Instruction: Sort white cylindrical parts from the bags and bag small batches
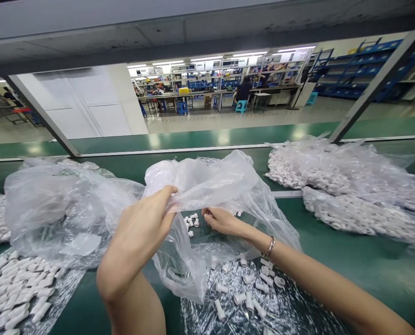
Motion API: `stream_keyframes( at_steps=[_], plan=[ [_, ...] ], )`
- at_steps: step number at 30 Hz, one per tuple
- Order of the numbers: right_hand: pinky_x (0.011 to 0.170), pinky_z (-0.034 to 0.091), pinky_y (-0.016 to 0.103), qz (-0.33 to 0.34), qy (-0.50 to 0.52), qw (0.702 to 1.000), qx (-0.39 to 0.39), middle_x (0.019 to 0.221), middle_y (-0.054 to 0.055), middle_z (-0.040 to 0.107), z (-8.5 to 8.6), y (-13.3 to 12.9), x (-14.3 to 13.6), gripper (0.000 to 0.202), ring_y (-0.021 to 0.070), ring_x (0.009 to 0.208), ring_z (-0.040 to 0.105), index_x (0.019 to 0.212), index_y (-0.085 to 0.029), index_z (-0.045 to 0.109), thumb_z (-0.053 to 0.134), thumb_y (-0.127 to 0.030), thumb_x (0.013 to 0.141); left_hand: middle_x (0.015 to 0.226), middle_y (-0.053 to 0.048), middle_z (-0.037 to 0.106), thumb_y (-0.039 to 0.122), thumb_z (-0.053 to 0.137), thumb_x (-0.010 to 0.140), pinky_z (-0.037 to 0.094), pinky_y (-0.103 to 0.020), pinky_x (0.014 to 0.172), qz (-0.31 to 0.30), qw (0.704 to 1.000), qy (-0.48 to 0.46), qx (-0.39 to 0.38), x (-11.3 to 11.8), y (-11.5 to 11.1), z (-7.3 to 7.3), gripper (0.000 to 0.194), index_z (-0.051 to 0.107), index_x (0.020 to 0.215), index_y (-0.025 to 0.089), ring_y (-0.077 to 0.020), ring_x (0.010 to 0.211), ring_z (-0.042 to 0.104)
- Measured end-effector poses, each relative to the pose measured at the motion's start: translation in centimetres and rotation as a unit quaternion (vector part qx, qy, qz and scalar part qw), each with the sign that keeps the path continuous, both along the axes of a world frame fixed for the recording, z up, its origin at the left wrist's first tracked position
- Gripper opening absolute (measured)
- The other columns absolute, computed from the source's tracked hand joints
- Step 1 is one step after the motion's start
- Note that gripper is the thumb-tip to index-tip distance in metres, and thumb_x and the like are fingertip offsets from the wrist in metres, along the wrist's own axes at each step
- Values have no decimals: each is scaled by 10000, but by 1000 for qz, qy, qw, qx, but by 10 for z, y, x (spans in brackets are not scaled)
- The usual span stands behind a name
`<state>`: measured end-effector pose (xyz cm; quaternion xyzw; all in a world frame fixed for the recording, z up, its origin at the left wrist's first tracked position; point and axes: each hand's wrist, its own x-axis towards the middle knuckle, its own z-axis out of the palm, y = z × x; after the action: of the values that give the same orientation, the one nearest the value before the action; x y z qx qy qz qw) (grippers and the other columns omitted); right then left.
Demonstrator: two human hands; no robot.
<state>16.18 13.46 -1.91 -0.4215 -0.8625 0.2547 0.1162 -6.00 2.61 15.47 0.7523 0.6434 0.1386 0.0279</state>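
Note:
My left hand (146,223) grips the edge of a clear plastic bag (224,181) between thumb and fingers, lifting its mouth. Inside that opening is my right hand (224,221), fingers curled together with a bit of white at the tips that looks like a small white plastic fitting (208,215). Beside those fingertips, several more loose white fittings (191,221) lie in the bag. In front of the bag, short tubular fittings (248,300) are scattered on a shiny clear plastic sheet (204,321). The bag's far part is bunched and its contents there are hidden.
Many white fittings (15,288) lie in rows on a sheet at left, below another crumpled bag (64,200). Filled bags of small white parts (350,177) rest at right. A green work surface (375,270) runs underneath. A metal frame post (375,88) rises at back right.

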Motion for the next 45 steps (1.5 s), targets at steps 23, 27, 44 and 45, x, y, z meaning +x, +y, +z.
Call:
stream_keyframes(
  at_steps=[23, 27, 44, 45],
  plan=[
    [517, 270, 187, -27, 218, 938, -268, 701, 10, 435, 12, 10, -9, 438, 19, 527, 192, 922, -148, 450, 152, -468, 949, 1194, 52, 659, 324, 401, 961, 408, -333, 751, 2, 1000, -8, -8, -1, 1, -1, 300, 475, 1251, 334, -214, 1046, 626],
    [573, 285, 176, -35, 153, 957, -243, 655, 4, 455, 13, 13, -26, 448, 26, 552, 269, 923, -133, 537, 269, -493, 926, 1194, 59, 658, 339, 397, 967, 409, -325, 749, 3, 1000, -7, 8, 0, -2, 1, 299, 479, 1254, 340, -206, 1040, 626],
    [609, 360, 185, -44, 93, 977, -188, 906, 75, 641, 16, 14, -28, 521, 63, 667, 477, 1062, -135, 613, 250, -485, 929, 1211, 54, 658, 355, 389, 970, 423, -357, 783, 15, 1000, -10, -14, -1, 1, 0, 306, 493, 1256, 336, -229, 1067, 627],
    [660, 385, 191, -49, 79, 980, -174, 895, 74, 643, 13, 14, -32, 532, 77, 707, 505, 1023, -133, 623, 269, -519, 926, 1210, 54, 658, 349, 392, 968, 425, -359, 786, 17, 1000, -11, -15, -1, 1, 0, 310, 490, 1261, 340, -230, 1073, 627]
  ],
)
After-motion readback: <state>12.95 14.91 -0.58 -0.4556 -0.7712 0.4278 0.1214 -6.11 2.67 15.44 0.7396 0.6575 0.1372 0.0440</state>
